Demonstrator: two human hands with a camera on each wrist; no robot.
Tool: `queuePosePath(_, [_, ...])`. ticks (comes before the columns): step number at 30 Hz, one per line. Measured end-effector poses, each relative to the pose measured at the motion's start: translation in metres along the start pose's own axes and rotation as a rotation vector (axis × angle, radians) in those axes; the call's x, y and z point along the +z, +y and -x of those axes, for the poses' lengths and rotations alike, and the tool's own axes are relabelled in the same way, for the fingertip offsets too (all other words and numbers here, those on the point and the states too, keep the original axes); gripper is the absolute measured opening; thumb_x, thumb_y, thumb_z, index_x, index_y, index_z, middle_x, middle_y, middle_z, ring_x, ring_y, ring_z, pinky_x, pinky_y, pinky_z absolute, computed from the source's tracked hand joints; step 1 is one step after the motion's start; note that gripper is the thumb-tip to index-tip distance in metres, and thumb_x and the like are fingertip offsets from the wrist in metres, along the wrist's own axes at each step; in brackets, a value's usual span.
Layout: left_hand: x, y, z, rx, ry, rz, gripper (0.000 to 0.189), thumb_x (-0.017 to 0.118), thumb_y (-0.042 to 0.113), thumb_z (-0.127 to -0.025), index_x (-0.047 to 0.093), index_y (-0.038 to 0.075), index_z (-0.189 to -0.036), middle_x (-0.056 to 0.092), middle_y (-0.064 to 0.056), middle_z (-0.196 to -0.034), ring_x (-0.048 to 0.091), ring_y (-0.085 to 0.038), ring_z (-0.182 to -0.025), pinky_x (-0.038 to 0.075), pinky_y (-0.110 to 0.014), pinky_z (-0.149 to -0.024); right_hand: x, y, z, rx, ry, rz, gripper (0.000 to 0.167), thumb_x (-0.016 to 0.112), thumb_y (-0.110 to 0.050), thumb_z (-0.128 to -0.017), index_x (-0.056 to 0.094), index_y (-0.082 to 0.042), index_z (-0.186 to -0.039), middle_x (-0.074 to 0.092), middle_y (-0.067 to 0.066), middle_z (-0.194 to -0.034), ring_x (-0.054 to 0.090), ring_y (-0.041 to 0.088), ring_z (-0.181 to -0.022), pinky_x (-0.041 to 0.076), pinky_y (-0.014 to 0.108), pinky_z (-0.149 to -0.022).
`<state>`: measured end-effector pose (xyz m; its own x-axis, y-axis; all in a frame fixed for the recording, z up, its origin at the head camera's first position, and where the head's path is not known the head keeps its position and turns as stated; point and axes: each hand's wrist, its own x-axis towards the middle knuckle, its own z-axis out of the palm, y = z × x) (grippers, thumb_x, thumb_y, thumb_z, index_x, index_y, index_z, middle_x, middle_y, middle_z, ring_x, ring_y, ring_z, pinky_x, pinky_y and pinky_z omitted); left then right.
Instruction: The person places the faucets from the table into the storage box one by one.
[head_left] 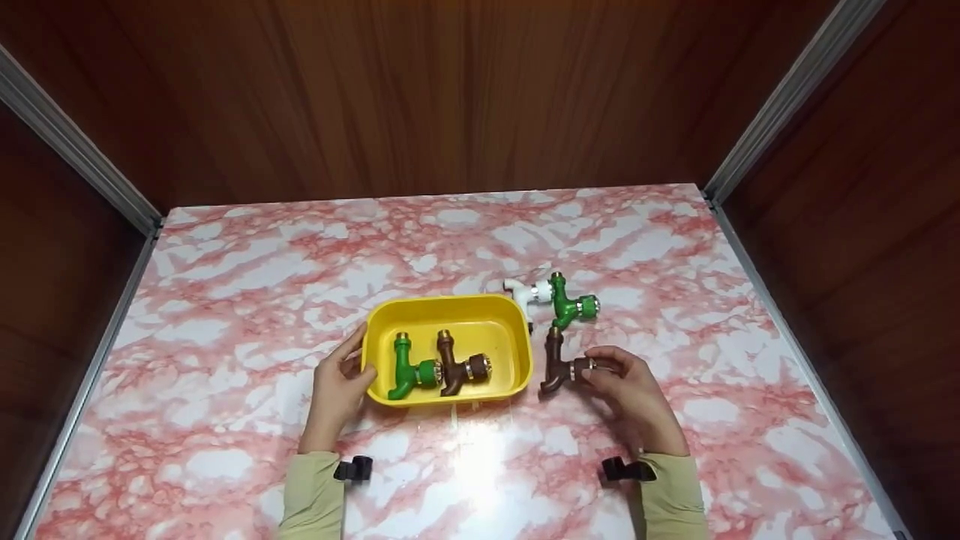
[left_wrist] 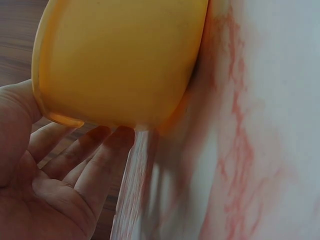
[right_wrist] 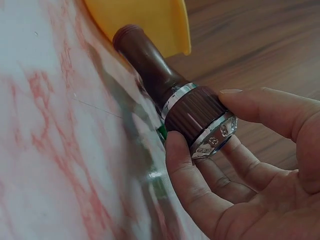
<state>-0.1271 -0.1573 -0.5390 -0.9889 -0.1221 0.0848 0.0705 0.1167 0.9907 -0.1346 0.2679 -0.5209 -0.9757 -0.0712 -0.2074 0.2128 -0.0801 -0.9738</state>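
Note:
My left hand (head_left: 337,390) holds the left end of a yellow plastic tub (head_left: 504,345), thumb over the rim and fingers against the outer wall. Inside the tub, a green tap (head_left: 403,364) and a brown tap (head_left: 450,367) lie side by side, their threaded ends toward the back. To the right of the tub, my right hand (head_left: 637,386) pinches a second brown tap (head_left: 555,364) by its ribbed knob (right_wrist: 195,112) between thumb and finger. In the right wrist view its spout points toward the tub's wall (right_wrist: 155,25).
Behind the held tap, a white tap (head_left: 523,294) and another green tap (head_left: 564,307) lie on the pink-and-white marbled table (head_left: 300,262), close to the tub's back right corner. Dark wood-grain panels (head_left: 450,97) with metal edge strips stand at the back and both sides.

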Motion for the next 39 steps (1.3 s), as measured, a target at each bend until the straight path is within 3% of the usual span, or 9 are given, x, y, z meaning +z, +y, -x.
queuePosePath(14, [0.0, 0.003, 0.001, -0.022, -0.011, 0.041, 0.064, 0.057, -0.014, -0.082, 0.052, 0.013, -0.139, 0.057, -0.016, -0.126, 0.059, -0.034, -0.109, 0.054, -0.025, -0.083, -0.001, -0.005, 0.006, 0.004, 0.026, -0.071, 0.043, 0.068, 0.006, -0.081, 0.049, 0.015, -0.119, 0.064, 0.019, -0.099, 0.064, 0.021, -0.083, 0.054, 0.037, -0.077])
queuePosePath(22, [0.0, 0.031, 0.007, -0.033, -0.049, 0.035, 0.061, 0.055, -0.014, -0.082, 0.046, 0.002, -0.14, 0.052, -0.023, -0.132, 0.056, -0.04, -0.112, 0.053, -0.025, -0.084, -0.004, -0.003, 0.006, -0.026, 0.007, -0.023, 0.044, 0.068, 0.001, -0.082, 0.05, 0.014, -0.12, 0.065, 0.017, -0.1, 0.065, 0.02, -0.084, 0.056, 0.037, -0.076])
queuePosePath(30, [0.0, 0.025, 0.006, -0.029, -0.043, 0.04, 0.062, 0.055, -0.014, -0.082, 0.048, 0.005, -0.14, 0.053, -0.02, -0.132, 0.056, -0.038, -0.113, 0.054, -0.025, -0.084, -0.001, -0.009, 0.007, -0.011, 0.037, -0.024, 0.041, 0.065, 0.008, -0.083, 0.049, 0.016, -0.12, 0.064, 0.021, -0.102, 0.064, 0.021, -0.081, 0.055, 0.033, -0.07])
queuePosePath(39, [0.001, 0.034, 0.008, -0.033, -0.038, 0.032, 0.062, 0.055, -0.016, -0.081, 0.047, 0.001, -0.14, 0.053, -0.025, -0.13, 0.055, -0.041, -0.112, 0.054, -0.024, -0.083, -0.002, -0.011, 0.007, -0.024, 0.029, 0.02, 0.039, 0.063, 0.009, -0.084, 0.049, 0.016, -0.12, 0.063, 0.022, -0.103, 0.063, 0.017, -0.077, 0.056, 0.029, -0.067])
